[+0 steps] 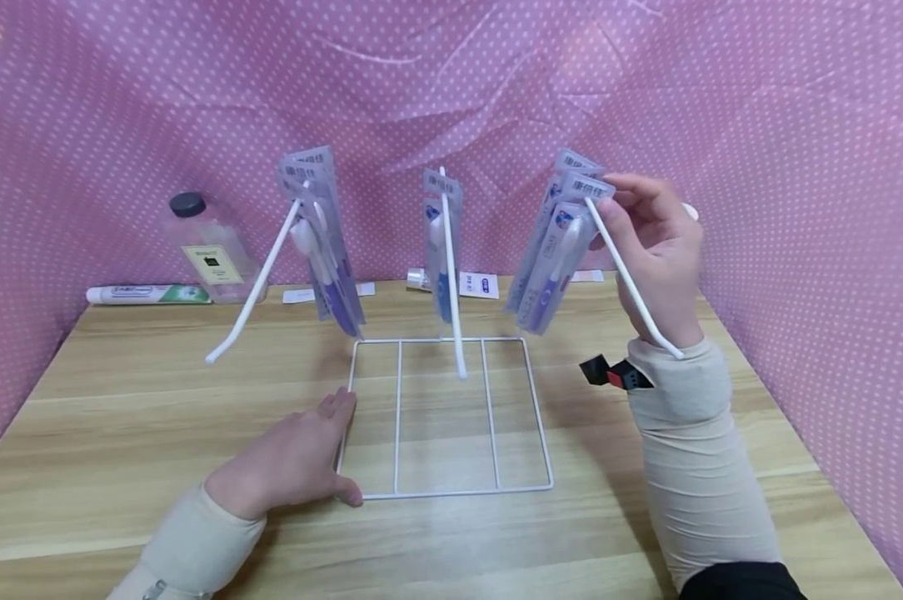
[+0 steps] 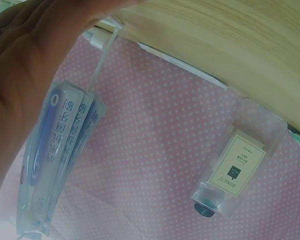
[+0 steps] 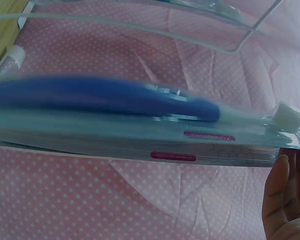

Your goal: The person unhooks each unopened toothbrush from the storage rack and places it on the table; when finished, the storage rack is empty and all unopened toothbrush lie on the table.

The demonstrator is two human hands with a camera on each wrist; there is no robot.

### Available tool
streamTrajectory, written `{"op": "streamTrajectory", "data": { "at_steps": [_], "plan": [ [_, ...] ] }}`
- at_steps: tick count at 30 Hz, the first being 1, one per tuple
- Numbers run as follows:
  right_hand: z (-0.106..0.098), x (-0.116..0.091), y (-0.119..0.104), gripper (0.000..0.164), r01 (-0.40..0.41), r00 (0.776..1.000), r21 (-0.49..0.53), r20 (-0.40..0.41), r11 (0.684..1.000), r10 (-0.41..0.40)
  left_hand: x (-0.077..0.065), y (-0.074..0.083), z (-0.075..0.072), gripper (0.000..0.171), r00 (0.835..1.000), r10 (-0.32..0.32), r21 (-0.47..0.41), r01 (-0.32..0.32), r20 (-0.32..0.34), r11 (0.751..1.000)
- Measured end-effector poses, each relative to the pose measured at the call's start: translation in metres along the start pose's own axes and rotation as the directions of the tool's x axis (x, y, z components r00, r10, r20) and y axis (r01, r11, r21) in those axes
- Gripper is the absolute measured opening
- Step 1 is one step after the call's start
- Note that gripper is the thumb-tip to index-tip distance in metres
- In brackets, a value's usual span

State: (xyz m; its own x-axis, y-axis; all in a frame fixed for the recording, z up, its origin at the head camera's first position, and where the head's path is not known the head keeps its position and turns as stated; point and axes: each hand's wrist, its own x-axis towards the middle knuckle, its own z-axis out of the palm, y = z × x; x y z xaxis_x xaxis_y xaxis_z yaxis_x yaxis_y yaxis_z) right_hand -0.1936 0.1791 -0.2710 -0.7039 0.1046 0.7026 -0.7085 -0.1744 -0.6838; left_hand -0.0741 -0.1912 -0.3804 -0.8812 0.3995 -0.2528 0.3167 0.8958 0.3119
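Observation:
A white wire display rack (image 1: 518, 490) stands on the table, with packaged toothbrushes hanging from its three hooks. On its base's left side rests my left hand (image 1: 286, 458), fingers stretched along the wire and thumb at the front corner. My right hand (image 1: 657, 242) pinches the top edge of a packaged toothbrush (image 1: 552, 271) on the right hook (image 1: 635, 287). In the right wrist view that package (image 3: 105, 100) spans the picture, fingertips at its header. More packs hang on the left hook (image 1: 260, 279), and one pack (image 1: 432, 242) is visible on the middle hook.
Behind the rack at left stand a clear bottle with a black cap (image 1: 215, 258) and a toothpaste tube (image 1: 147, 294) lying flat. Another tube (image 1: 477, 285) lies behind the middle hook. A pink dotted cloth (image 1: 451, 83) encloses the wooden table (image 1: 122, 400).

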Motion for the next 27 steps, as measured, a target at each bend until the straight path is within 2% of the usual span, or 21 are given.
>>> {"op": "streamTrajectory", "data": {
  "at_steps": [7, 14, 22, 27],
  "plan": [
    [0.0, -0.002, 0.0, 0.024, -0.058, 0.997, 0.001, 0.051, 0.998, 0.058, 0.0, 0.0, -0.001, 0.133, 1.0, -0.019, -0.021, 0.019, 0.013, 1.0],
    [-0.004, -0.007, -0.007, 0.026, -0.047, 0.995, -0.024, 0.089, 0.999, 0.049, 0.0, 0.0, 0.001, 0.132, 1.0, -0.016, -0.01, 0.016, -0.007, 1.0],
    [-0.016, -0.02, -0.026, 0.031, 0.001, 0.989, -0.144, 0.146, 0.99, 0.02, 0.001, 0.0, 0.002, 0.133, 1.0, -0.019, -0.015, 0.019, -0.002, 1.0],
    [-0.021, -0.032, -0.041, 0.036, -0.002, 0.982, -0.193, 0.183, 0.981, 0.038, 0.001, 0.0, 0.001, 0.133, 1.0, -0.013, -0.012, 0.013, -0.003, 1.0]
  ]
}}
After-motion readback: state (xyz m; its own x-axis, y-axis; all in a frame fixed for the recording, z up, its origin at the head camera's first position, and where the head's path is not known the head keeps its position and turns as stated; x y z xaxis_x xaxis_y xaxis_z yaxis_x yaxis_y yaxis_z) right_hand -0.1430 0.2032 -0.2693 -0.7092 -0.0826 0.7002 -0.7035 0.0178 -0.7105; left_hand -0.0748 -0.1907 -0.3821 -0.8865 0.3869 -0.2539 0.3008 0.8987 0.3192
